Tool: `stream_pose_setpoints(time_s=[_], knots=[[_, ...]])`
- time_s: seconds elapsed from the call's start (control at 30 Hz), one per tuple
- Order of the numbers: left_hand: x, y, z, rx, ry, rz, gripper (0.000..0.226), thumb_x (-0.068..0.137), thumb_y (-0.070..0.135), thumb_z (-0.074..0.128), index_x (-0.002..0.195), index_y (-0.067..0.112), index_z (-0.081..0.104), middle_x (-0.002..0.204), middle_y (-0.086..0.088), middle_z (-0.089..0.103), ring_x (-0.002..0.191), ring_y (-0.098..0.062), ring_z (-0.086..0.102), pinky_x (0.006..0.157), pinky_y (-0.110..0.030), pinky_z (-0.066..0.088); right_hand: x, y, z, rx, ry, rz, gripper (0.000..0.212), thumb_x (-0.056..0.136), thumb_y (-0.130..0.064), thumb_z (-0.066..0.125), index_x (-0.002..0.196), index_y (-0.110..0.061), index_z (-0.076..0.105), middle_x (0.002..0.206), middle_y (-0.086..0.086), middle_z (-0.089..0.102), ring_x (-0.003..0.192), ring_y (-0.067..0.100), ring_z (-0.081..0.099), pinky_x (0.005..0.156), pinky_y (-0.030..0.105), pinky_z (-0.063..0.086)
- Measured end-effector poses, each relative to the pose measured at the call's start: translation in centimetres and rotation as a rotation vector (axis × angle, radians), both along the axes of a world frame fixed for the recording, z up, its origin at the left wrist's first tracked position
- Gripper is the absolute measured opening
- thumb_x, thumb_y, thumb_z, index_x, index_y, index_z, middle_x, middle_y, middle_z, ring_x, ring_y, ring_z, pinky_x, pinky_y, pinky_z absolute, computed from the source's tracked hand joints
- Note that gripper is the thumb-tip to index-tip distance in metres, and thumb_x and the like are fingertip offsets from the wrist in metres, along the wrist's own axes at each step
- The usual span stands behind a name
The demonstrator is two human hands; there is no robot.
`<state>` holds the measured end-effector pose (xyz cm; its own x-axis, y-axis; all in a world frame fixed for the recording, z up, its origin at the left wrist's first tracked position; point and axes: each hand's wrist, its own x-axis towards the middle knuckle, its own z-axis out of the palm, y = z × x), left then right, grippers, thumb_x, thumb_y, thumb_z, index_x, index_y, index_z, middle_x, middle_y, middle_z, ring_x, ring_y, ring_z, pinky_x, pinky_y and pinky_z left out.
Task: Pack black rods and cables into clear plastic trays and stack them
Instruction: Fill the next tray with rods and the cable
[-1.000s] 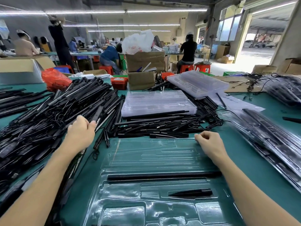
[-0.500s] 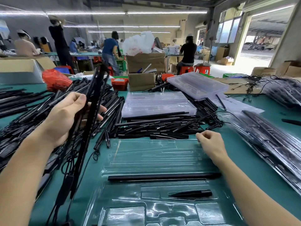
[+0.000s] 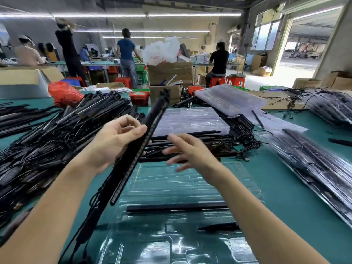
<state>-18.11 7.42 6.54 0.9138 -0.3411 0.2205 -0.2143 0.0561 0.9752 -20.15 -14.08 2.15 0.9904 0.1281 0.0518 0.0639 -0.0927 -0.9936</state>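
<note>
While only part-filled, tray (image 3: 182, 187) at 6 o'clock on bench (image 3: 285, 187): one long rod (image 3: 177, 206) seated across its middle slot, a short black piece (image 3: 219, 226) lower at 5 o'clock, other pockets bare as far as visible. Judged early in this tray, with much left: big heap of rods (image 3: 57, 130) and cables at 9 o'clock, a smaller pile (image 3: 190, 147) at 12 o'clock, empty trays (image 3: 190, 121) stacked behind it, packed trays (image 3: 314, 172) leaning at 3 o'clock. Left hand (image 3: 114, 145) grasping another rod (image 3: 144, 143) near mid-length, thumb and fingers curled round it, rod slanting from 12 o'clock down toward 7 o'clock above the tray's left edge, cable (image 3: 95, 199) trailing off its lower end. Right hand (image 3: 190, 155) released, fingers spread and blurred, holding nothing, just beside the held rod and over the tray's far edge, apparently reaching to take it.
</note>
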Motion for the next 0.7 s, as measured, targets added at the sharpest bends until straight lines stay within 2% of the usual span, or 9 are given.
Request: stream_pose_setpoints(time_s=[0.07, 0.17, 0.23, 0.37, 0.47, 0.57, 0.7], knots=[[0.0, -1.1, -0.7, 0.089, -0.027, 0.014, 0.022, 0.075, 0.027, 0.074, 0.086, 0.011, 0.063, 0.077, -0.010, 0.067, 0.060, -0.016, 0.063, 0.049, -0.019, 0.051, -0.1, 3.0, 0.7, 0.115, 0.067, 0.086, 0.047, 0.090, -0.063, 0.055, 0.116, -0.023, 0.059, 0.100, 0.005, 0.076, 0.081, 0.027, 0.075, 0.054, 0.031, 0.056], [0.4, -1.4, -1.4, 0.242, -0.145, 0.056, 0.030, 0.074, 0.034, 0.075, 0.088, 0.008, 0.070, 0.070, -0.006, 0.060, 0.061, -0.014, 0.054, 0.052, -0.016, 0.045, -0.1, 4.9, 0.9, 0.132, 0.047, 0.021, 0.049, 0.099, -0.054, 0.048, 0.119, -0.011, 0.061, 0.090, 0.010, 0.077, 0.072, 0.027, 0.075, 0.048, 0.027, 0.053], [0.7, -0.5, -1.4, 0.301, -0.171, 0.056, 0.025, 0.078, 0.040, 0.075, 0.090, 0.017, 0.074, 0.071, 0.000, 0.066, 0.063, -0.008, 0.059, 0.058, -0.016, 0.048, 0.0, 5.0, 0.6, 0.145, 0.044, -0.023, 0.047, 0.101, -0.050, 0.049, 0.113, -0.007, 0.066, 0.085, 0.008, 0.077, 0.068, 0.027, 0.075, 0.046, 0.023, 0.050], [1.4, 3.1, -2.3, 0.420, 0.111, -0.150, 0.033, 0.084, 0.046, 0.074, 0.103, 0.019, 0.069, 0.084, -0.002, 0.065, 0.076, -0.014, 0.062, 0.069, -0.029, 0.049, -0.2, 4.5, 0.1, 0.175, 0.035, -0.116, 0.039, 0.097, -0.052, 0.056, 0.091, -0.014, 0.063, 0.081, 0.005, 0.077, 0.062, 0.028, 0.074, 0.041, 0.021, 0.046], [1.1, 5.4, -3.5, 0.605, 0.205, -0.326, 0.044, 0.073, 0.049, 0.079, 0.096, 0.013, 0.070, 0.089, -0.003, 0.065, 0.082, -0.014, 0.059, 0.076, -0.024, 0.047, -0.3, 4.1, -0.1, 0.159, 0.024, -0.182, 0.041, 0.093, -0.056, 0.060, 0.092, -0.015, 0.059, 0.080, 0.003, 0.077, 0.060, 0.029, 0.074, 0.037, 0.023, 0.045], [0.9, 6.6, -3.7, 0.688, 0.215, -0.415, 0.038, 0.073, 0.031, 0.083, 0.103, 0.011, 0.072, 0.098, -0.005, 0.072, 0.092, -0.014, 0.064, 0.083, -0.020, 0.049, -0.4, 4.2, -0.5, 0.202, 0.012, -0.256, 0.042, 0.089, -0.055, 0.068, 0.088, -0.014, 0.056, 0.083, -0.002, 0.072, 0.048, 0.020, 0.066, 0.038, 0.025, 0.046], [1.0, 7.0, -3.3, 0.786, 0.239, -0.447, 0.038, 0.072, 0.020, 0.082, 0.109, 0.016, 0.074, 0.099, -0.012, 0.073, 0.090, -0.017, 0.066, 0.081, -0.023, 0.051, -0.4, 4.3, -0.8, 0.226, -0.021, -0.302, 0.053, 0.086, -0.054, 0.070, 0.105, -0.007, 0.053, 0.100, 0.011, 0.066, 0.044, 0.018, 0.062, 0.040, 0.025, 0.048]])
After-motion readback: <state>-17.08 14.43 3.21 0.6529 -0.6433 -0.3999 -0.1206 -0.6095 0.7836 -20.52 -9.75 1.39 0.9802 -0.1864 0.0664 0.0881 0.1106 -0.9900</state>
